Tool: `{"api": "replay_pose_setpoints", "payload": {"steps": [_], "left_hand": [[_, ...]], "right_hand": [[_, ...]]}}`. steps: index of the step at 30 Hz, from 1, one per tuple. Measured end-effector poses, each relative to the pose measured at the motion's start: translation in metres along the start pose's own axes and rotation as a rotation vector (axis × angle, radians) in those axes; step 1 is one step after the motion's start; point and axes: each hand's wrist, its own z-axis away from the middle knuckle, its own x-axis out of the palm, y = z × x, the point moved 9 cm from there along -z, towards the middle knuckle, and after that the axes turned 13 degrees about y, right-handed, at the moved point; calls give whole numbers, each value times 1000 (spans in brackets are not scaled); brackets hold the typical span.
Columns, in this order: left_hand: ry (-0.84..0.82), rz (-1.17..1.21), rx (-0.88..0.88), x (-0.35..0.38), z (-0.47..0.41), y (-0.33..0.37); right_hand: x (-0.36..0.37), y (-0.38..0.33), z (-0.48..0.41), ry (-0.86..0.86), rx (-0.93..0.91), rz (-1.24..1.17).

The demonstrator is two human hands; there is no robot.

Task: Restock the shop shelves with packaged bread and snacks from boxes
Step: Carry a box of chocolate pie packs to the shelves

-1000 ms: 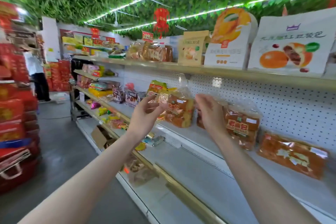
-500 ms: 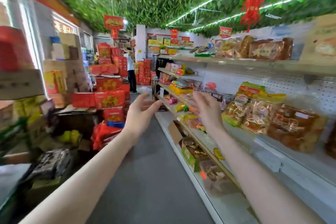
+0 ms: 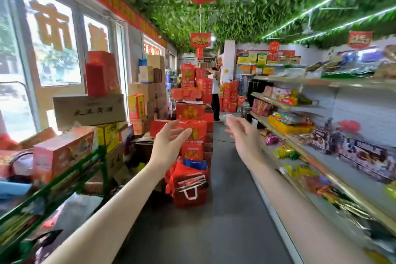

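Note:
I face down the shop aisle. My left hand (image 3: 169,141) is raised in mid-air, fingers apart, holding nothing. My right hand (image 3: 244,137) floats beside it, also empty with spread fingers. The shop shelves (image 3: 342,180) run along the right, carrying blurred snack packets (image 3: 287,124) and dark printed boxes (image 3: 362,152). Both hands are left of the shelves, over the aisle. The bread bags are out of view. Stacked red boxes (image 3: 190,113) and cardboard boxes (image 3: 87,109) stand on the left.
A green metal rack (image 3: 64,180) with boxed goods stands at the near left. Red carrier bags (image 3: 188,182) sit on the grey floor mid-aisle. A person (image 3: 215,96) stands far down the aisle among red cartons. Windows line the left wall.
My view has swung left, from the bread shelf to the aisle. Both hands came away from the bread bags and now hang empty in the air.

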Motion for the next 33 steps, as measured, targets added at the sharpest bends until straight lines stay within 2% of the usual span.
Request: {"api": "replay_pose_setpoints", "payload": {"steps": [8, 22, 33], "left_hand": [[99, -75, 54, 4, -151, -58], [133, -44, 41, -9, -461, -210], [248, -131, -73, -10, -646, -378]], "right_hand": [[136, 65, -114, -83, 0, -45], [401, 177, -296, -97, -27, -77], [616, 332, -405, -241, 76, -124]]}}
